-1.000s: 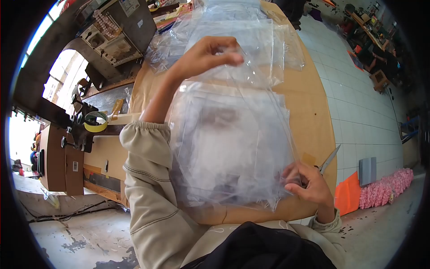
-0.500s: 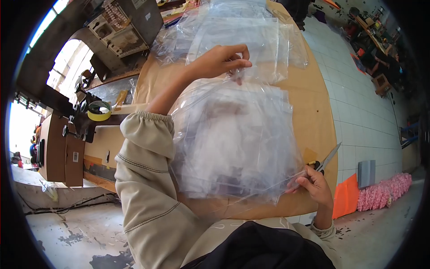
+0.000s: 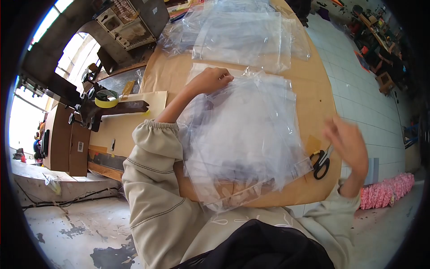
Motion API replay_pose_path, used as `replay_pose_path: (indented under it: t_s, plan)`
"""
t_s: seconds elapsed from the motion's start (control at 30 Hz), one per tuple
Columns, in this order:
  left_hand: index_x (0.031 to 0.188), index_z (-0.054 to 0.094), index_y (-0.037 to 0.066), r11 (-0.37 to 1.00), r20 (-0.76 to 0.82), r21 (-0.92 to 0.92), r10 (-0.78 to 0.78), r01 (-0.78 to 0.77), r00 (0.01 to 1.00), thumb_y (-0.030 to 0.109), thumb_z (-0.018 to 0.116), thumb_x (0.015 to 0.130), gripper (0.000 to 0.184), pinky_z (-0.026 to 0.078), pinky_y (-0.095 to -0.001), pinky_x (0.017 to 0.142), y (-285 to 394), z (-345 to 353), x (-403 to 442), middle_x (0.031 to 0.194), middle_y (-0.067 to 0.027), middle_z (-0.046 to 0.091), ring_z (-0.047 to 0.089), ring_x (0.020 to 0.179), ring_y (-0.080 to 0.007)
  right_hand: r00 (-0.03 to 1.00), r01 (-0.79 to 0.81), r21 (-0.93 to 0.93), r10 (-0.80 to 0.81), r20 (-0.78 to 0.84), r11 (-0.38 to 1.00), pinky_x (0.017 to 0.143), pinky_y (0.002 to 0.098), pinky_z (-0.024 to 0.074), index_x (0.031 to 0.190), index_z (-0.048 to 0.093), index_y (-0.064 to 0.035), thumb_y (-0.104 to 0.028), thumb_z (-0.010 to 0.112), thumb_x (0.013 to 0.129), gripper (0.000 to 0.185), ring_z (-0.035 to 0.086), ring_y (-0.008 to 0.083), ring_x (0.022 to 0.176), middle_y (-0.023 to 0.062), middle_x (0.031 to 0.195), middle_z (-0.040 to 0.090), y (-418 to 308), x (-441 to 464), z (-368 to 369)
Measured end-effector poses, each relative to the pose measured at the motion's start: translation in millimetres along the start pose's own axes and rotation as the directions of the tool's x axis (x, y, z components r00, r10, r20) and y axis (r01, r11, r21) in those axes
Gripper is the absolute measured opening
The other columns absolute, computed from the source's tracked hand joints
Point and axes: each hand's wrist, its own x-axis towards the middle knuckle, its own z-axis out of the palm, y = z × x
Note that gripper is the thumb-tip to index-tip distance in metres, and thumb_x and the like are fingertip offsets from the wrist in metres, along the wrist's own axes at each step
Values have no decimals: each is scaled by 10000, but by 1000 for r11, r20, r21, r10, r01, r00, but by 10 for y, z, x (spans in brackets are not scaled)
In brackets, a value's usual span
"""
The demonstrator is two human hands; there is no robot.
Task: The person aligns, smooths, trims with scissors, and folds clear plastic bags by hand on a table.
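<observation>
A loose pile of clear plastic bags [image 3: 242, 130] lies in front of me, its near edge hanging over the table's front. My left hand [image 3: 212, 80] is at the pile's upper left corner, fingers curled together on the top bag's edge. Blurred by motion, my right hand [image 3: 347, 141] is raised beyond the table's right edge, apart from the bags; I cannot make out anything in it. Black-handled scissors [image 3: 320, 163] lie between that hand and the pile, blades pointing up and right.
More clear plastic bags [image 3: 242, 40] cover the far end of the brown-covered table [image 3: 313, 98]. To the left, a dark machine arm [image 3: 125, 108] carries a yellow tape roll [image 3: 106, 99]. A pink ruffled bundle [image 3: 387, 190] is on the floor at right.
My right hand has left the bags' lower right corner and moved up and right. My left hand has come lower and slightly left, and the top plastic has shifted toward me.
</observation>
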Motion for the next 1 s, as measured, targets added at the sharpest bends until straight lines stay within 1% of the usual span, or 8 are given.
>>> replay_pose_path:
  t_s: [0.03,0.13,0.17,0.27,0.43,0.63,0.9,1.0]
  plan:
    - [982,649,19,1000,-10,27,-12,12,1000,279,501,934,303,484,-358,755,18,16,-12,871,-150,675,645,816,-266,977,190,45,-184,-106,981,612,379,457,910,568,3,-220,590,875,227,603,342,681,180,750,613,-109,286,-18]
    - [974,652,16,997,-66,66,-27,32,997,293,503,930,318,480,-378,749,47,83,-22,878,-172,669,640,821,-296,884,467,164,-454,-112,869,664,360,449,881,597,-5,-191,537,887,195,562,338,711,164,745,587,-436,1303,266]
    - [974,651,16,998,-99,51,-21,26,995,297,504,927,320,479,-385,749,16,148,-32,883,-178,667,639,828,-306,792,609,261,-557,-251,749,671,371,455,909,630,-19,-202,540,877,207,576,335,724,155,778,619,-431,1662,593]
    - [977,648,21,999,-213,26,-33,40,976,282,515,917,300,468,-409,753,65,235,-122,898,-193,646,621,847,-334,853,521,219,-510,-112,825,672,348,463,892,671,-17,-215,578,858,221,602,290,726,147,794,647,-335,2317,1300]
    - [963,641,35,999,-278,-16,-52,49,959,283,521,920,279,457,-412,747,99,303,-198,886,-161,612,598,828,-333,934,288,303,-336,121,908,640,298,459,854,686,-9,-198,600,844,208,599,168,681,106,726,649,-359,2292,1319]
    - [970,629,54,997,-351,22,-57,70,935,288,534,918,258,451,-410,741,90,332,-210,879,-139,597,588,827,-325,969,163,474,-231,87,865,612,284,446,809,674,3,-187,591,844,211,565,126,630,63,688,641,-408,2329,1354]
    - [975,547,52,968,-500,247,89,43,862,256,578,896,221,420,-395,713,-18,412,-209,872,-110,603,594,806,-272,988,142,453,-158,-4,880,609,284,443,811,632,23,-178,562,878,224,567,134,636,74,681,624,-420,2340,1419]
    - [992,488,47,984,-470,164,17,69,883,225,579,899,221,417,-403,718,12,402,-217,851,-94,613,595,810,-275,981,191,427,-163,-101,884,620,316,453,819,602,24,-176,543,899,224,587,190,637,106,704,631,-400,2349,1553]
